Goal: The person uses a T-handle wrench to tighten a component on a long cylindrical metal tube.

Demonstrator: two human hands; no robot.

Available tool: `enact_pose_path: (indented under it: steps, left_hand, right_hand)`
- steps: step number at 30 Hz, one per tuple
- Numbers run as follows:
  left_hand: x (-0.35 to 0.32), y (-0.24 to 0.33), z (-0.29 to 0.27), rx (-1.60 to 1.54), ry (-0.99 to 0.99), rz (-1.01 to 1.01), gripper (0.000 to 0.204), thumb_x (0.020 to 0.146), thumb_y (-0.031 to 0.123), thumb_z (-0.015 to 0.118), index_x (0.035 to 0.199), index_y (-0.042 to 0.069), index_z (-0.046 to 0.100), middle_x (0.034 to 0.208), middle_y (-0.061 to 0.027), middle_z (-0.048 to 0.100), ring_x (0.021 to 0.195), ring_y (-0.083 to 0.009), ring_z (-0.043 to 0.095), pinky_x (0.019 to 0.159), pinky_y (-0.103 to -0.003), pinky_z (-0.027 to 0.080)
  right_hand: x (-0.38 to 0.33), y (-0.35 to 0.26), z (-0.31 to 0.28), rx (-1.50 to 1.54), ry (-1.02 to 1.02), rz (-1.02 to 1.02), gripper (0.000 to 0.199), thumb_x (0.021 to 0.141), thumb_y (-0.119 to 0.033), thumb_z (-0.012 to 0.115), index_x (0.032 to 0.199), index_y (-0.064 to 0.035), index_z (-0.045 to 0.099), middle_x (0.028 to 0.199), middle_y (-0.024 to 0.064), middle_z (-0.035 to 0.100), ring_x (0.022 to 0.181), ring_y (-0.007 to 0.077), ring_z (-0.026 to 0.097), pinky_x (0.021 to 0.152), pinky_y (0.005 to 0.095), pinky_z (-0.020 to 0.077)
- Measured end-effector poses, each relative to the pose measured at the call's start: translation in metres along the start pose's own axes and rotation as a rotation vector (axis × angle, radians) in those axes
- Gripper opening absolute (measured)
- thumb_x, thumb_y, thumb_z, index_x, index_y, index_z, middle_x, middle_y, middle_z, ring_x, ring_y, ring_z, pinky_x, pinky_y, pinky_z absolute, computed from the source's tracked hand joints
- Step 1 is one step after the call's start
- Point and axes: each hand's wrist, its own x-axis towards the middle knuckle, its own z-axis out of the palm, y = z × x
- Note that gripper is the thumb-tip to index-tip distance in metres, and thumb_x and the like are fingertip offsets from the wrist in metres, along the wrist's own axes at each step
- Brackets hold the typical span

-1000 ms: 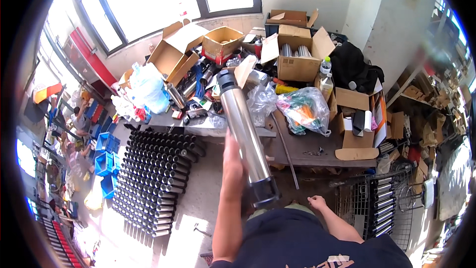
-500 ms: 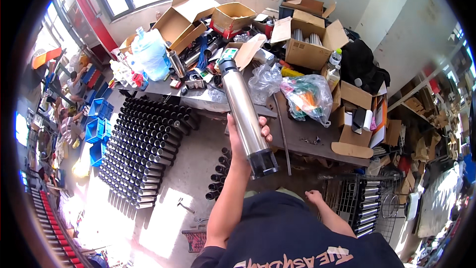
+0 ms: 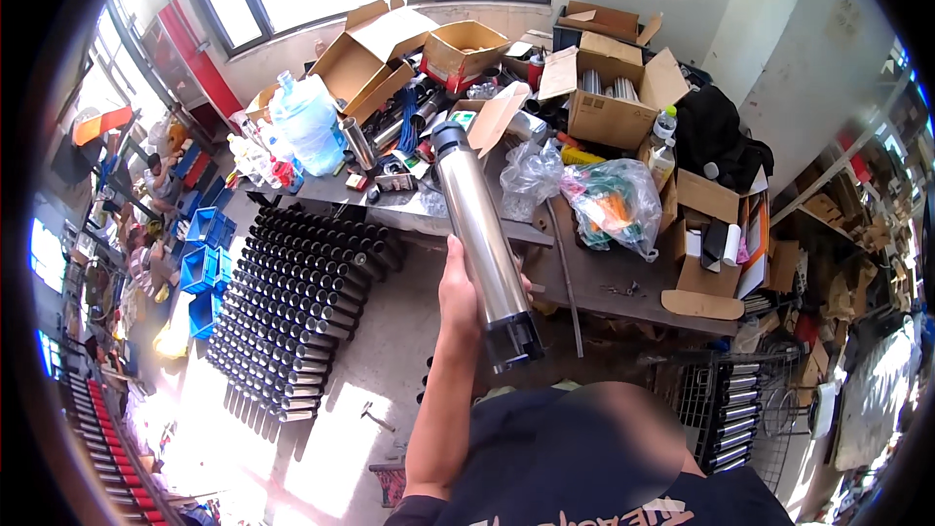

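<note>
My left hand is raised in front of me and grips a long silver metal cylinder with black end caps. The cylinder stands nearly upright, its top leaning slightly left, and my fingers wrap its lower half. Behind it lies a cluttered workbench. On the floor to the left, many dark tubes stand packed in rows. My right hand is out of the picture; only my dark shirt shows at the bottom.
Open cardboard boxes and plastic bags crowd the bench. A large clear water bottle stands at its left end. Blue crates sit on the floor at left. A wire cart with metal cylinders stands at right.
The view has tilted and shifted, so the bench sits lower and closer. My left hand still holds the cylinder upright. My right hand, seen low at right before, has left the picture.
</note>
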Motion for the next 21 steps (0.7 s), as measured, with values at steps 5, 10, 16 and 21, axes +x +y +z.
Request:
enact_pose_path:
  steps: [5,10,16,21]
  left_hand:
    - [0.004,-0.003,0.001,-0.272,-0.197,-0.003,0.072,0.105,0.062,0.020,0.115,-0.001,0.054,0.097,-0.0145,0.061,0.076,-0.0285,0.065,0.067,-0.043,0.058]
    - [0.004,-0.008,-0.001,-0.425,-0.299,-0.011,0.073,0.103,0.064,0.022,0.116,-0.001,0.053,0.102,-0.0137,0.058,0.080,-0.0284,0.062,0.070,-0.044,0.056]
    - [0.001,-0.002,0.003,-0.328,-0.204,-0.019,0.075,0.103,0.063,0.020,0.119,-0.002,0.053,0.099,-0.0160,0.060,0.079,-0.0296,0.064,0.069,-0.047,0.056]
    - [-0.003,0.009,0.009,-0.231,-0.104,-0.066,0.072,0.104,0.061,0.019,0.115,-0.001,0.054,0.094,-0.0161,0.062,0.076,-0.0301,0.066,0.069,-0.046,0.057]
  right_hand:
    - [0.009,-0.001,0.007,0.041,-0.006,-0.001,0.036,0.092,-0.040,0.068,0.100,-0.0055,0.077,0.090,0.0075,0.077,0.083,0.0194,0.074,0.079,0.0339,0.0566]
    - [-0.016,-0.013,0.007,-0.002,-0.027,0.020,0.044,0.087,-0.048,0.068,0.107,-0.0093,0.078,0.108,0.0140,0.075,0.105,0.0296,0.070,0.094,0.0396,0.0537]
    - [-0.032,-0.010,0.008,0.013,-0.074,0.073,0.048,0.085,-0.050,0.070,0.111,-0.0100,0.077,0.110,0.0167,0.075,0.106,0.0309,0.071,0.094,0.0398,0.0537]
    - [-0.039,-0.004,0.007,0.024,-0.064,0.085,0.048,0.085,-0.050,0.070,0.111,-0.0096,0.077,0.109,0.0170,0.075,0.106,0.0310,0.071,0.093,0.0397,0.0540]
